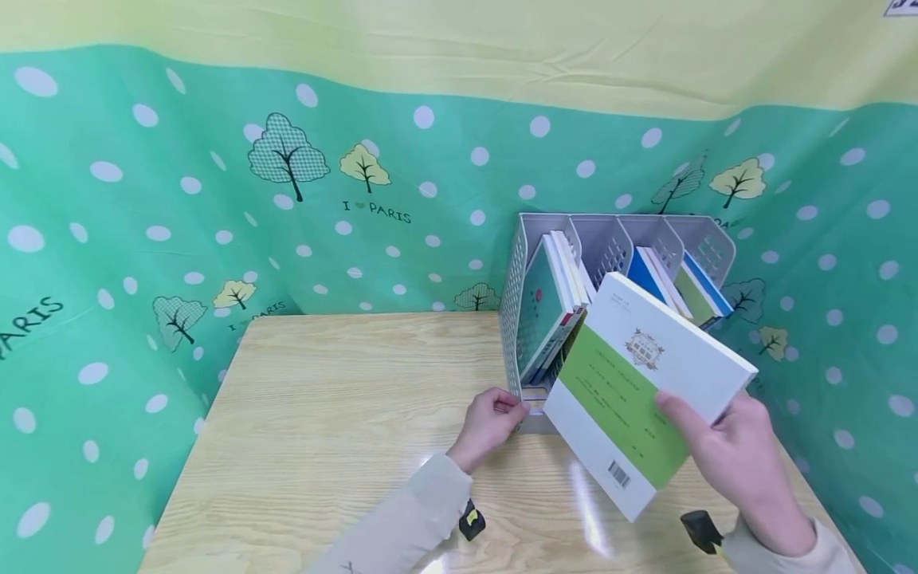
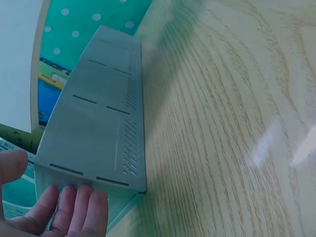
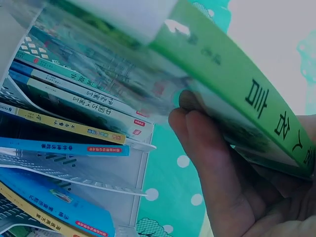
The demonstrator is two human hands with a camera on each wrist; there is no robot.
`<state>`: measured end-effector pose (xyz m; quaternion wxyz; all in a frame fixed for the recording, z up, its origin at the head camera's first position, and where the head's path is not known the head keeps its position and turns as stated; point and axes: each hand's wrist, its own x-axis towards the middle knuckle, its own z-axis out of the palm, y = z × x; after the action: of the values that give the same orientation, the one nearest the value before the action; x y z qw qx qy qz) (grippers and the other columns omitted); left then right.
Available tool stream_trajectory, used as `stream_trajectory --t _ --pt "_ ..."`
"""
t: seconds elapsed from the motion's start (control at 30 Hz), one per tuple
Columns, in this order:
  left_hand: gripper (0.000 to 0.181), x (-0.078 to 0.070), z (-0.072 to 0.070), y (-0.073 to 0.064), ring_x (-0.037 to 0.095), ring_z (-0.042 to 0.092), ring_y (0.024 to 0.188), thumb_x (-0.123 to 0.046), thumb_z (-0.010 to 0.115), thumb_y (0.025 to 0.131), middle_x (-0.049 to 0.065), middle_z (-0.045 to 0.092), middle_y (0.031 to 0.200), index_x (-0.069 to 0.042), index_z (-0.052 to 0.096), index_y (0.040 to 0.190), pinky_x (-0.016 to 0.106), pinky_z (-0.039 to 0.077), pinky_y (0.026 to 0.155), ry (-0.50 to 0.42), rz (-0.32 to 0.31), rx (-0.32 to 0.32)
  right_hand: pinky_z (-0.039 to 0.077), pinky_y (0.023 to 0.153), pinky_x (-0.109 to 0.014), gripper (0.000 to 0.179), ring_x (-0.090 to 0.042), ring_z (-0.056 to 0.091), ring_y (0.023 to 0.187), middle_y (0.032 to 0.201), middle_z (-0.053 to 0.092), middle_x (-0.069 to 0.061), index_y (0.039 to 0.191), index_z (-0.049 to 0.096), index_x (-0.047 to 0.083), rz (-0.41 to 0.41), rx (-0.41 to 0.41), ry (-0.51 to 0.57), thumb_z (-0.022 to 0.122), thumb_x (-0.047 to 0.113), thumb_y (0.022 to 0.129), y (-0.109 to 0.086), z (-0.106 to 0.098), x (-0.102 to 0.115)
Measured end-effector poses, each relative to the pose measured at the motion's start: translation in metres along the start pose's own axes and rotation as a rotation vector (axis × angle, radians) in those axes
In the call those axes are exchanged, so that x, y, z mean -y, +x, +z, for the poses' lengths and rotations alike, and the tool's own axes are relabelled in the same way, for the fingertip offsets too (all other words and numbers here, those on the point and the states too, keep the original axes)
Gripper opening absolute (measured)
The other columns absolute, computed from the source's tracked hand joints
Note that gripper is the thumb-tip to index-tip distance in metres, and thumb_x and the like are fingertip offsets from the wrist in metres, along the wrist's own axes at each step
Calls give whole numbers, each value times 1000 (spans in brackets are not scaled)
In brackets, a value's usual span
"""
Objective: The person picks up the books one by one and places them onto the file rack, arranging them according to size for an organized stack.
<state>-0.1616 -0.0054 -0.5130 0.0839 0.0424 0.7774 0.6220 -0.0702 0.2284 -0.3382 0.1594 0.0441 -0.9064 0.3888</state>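
Observation:
A white book with a green band [image 1: 631, 391] is gripped by my right hand [image 1: 731, 446], its thumb across the back cover and its fingers behind. The book is tilted in front of a grey file organizer [image 1: 539, 422]. In the right wrist view its green spine [image 3: 237, 84] shows dark characters. At the organizer's front left corner, my left hand [image 1: 491, 422] holds the edge with bent fingers. The left wrist view shows those fingertips [image 2: 81, 192] against the grey front panel [image 2: 94, 113]. Several books [image 1: 548, 303] stand leaning in the leftmost compartment.
Blue and white books [image 1: 653, 279] lean in a compartment farther right, with green and blue ones [image 1: 703, 287] in the rightmost. The organizer stands on a wooden table [image 1: 344, 399] near a green dotted curtain [image 1: 402, 159]. The held book hides part of the organizer's front.

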Motion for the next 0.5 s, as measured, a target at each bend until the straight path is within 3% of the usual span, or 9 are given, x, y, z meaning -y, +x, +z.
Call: stream_trajectory --t 0.2,0.3,0.5 --pt "18 -1 2 -1 9 57 67 -16 69 85 1 61 75 0 63 88 23 50 60 20 30 -22 49 41 -28 36 2 66 76 109 68 -18 126 59 6 29 -22 -8 64 11 91 0 -1 1" --pt "17 -1 3 0 9 56 67 -15 69 85 1 60 75 -1 63 88 23 50 60 16 16 -17 45 37 -30 37 4 65 76 110 68 -17 128 59 7 41 -28 -25 64 11 92 1 -1 0" --pt "17 -1 4 3 10 56 69 -16 71 84 2 61 78 -2 63 90 22 49 61 13 -49 -5 54 51 -28 37 3 65 75 109 68 -19 128 57 5 48 -13 -38 63 12 92 4 -1 -1"
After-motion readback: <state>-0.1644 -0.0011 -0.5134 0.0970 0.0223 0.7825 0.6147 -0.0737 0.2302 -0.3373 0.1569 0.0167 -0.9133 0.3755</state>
